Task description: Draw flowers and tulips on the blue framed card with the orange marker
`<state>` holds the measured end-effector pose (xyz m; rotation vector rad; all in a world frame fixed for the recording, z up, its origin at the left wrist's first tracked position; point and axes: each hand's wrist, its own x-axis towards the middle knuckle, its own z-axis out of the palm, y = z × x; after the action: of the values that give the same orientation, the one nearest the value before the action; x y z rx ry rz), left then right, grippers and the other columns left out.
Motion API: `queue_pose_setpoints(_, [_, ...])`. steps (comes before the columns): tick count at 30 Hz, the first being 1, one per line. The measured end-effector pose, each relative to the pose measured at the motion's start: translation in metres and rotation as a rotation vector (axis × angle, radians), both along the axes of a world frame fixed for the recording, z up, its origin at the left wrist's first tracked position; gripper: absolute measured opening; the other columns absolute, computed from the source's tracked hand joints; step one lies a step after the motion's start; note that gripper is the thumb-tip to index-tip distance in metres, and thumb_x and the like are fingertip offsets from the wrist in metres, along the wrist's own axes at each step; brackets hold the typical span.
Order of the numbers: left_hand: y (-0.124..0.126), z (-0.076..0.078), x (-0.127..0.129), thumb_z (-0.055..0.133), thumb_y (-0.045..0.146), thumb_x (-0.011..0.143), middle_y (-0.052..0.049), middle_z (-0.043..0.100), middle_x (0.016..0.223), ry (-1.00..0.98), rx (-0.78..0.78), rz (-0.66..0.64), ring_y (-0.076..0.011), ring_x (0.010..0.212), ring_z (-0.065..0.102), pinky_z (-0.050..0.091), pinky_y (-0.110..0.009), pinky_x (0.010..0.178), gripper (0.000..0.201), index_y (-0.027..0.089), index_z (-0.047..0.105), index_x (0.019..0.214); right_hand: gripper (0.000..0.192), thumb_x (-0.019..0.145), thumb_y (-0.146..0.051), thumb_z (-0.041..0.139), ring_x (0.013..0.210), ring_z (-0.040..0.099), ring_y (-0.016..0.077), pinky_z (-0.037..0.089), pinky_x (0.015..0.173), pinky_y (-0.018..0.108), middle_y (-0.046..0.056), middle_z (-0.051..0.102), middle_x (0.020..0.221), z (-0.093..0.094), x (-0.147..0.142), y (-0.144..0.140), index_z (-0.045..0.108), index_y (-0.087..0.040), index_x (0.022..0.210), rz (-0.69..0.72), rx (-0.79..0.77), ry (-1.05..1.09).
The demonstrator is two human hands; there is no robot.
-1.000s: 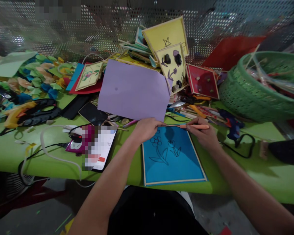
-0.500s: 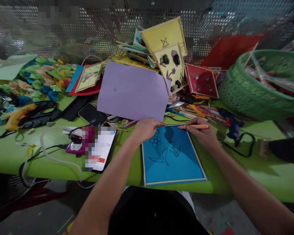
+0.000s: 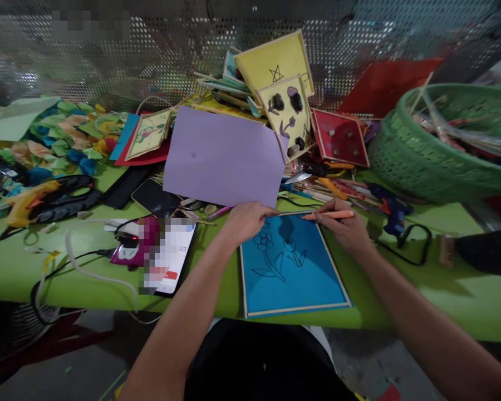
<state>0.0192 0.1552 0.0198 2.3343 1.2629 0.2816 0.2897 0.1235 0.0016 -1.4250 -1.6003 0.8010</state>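
- We saw the blue card [image 3: 294,287] lying on the desk [image 3: 108,295], line-drawn flowers [image 3: 269,250] on it; its top left corner was hidden by the left hand [image 3: 246,221], and shadow dimmed its upper part.
- The left hand's fingers reached the card's top edge; most were out of sight, so we could not tell how far they were spread or whether they gripped anything.
- The right hand [image 3: 350,231] had its fingers closed around an orange pen [image 3: 336,214] by the card's top right corner; we could not make out whether the tip touched.
- Pixelation blotted out part of the lit phone [image 3: 177,250].
- The right edge cut off the basket [image 3: 417,161].
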Motion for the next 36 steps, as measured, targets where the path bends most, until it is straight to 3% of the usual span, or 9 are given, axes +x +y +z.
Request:
queue_pose_setpoints(21, [0.0006,0.0016,-0.0005,0.047,0.010,0.094,-0.003,0.075,0.126,-0.004,-0.009,-0.004,-0.0237,0.111,0.070,0.055,-0.037,0.098,0.049,0.030,0.072,0.130,0.017,0.082,-0.036,0.071,0.069,0.062,0.0206,0.044,0.063,0.032,0.000,0.061,0.069,0.0028,0.0007,-0.0015,0.061,-0.024,0.076,0.001,-0.017,0.028])
queue_pose_setpoints(36, [0.0016,0.0018,-0.0010,0.046,0.009,0.094,-0.001,0.073,0.130,-0.022,-0.030,-0.024,-0.0224,0.118,0.068,0.052,-0.037,0.102,0.048,0.029,0.071,0.131,0.014,0.079,-0.032,0.070,0.063,0.052,0.0171,0.039,0.059,0.031,-0.001,0.058,0.066,0.0014,0.0034,-0.0004,0.061,-0.023,0.073,0.019,0.004,0.021])
